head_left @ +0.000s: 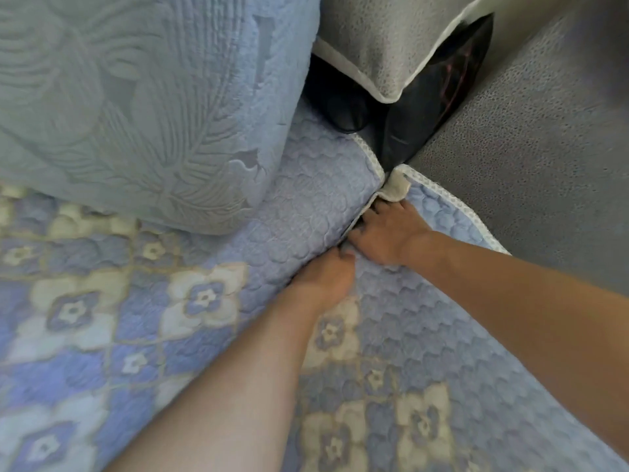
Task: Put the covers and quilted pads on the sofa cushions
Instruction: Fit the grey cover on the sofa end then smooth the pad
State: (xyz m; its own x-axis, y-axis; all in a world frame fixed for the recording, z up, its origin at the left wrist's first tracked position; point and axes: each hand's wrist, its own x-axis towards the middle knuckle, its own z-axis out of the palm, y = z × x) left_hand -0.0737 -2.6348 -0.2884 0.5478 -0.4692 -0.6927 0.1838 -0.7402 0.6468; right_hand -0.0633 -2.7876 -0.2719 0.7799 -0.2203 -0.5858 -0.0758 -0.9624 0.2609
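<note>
We count two quilted pads on the sofa, both blue with cream flowers. The left pad point(112, 321) covers the seat from the left edge to the seam in the middle; the right pad point(422, 362) covers the next seat, and its far corner with white trim is folded up a little. Where the two pads meet there is one narrow gap between the seats.

One big cushion point(136, 107) in a pale blue cover with leaf pattern lies on the far part of the left pad. One grey cushion point(384, 46) with white piping stands at the far corner, and below it we see a dark opening (what is inside we cannot tell). The grey sofa fabric point(531, 158) shows bare along the right edge.

Two bare hands reach to the seam. Our right hand point(384, 233) lies flat on the right pad's edge, fingers going down into the gap. Our left hand point(326, 277) is just beside it, fingertips curled into the same gap; whether it pinches the fabric we cannot tell.
</note>
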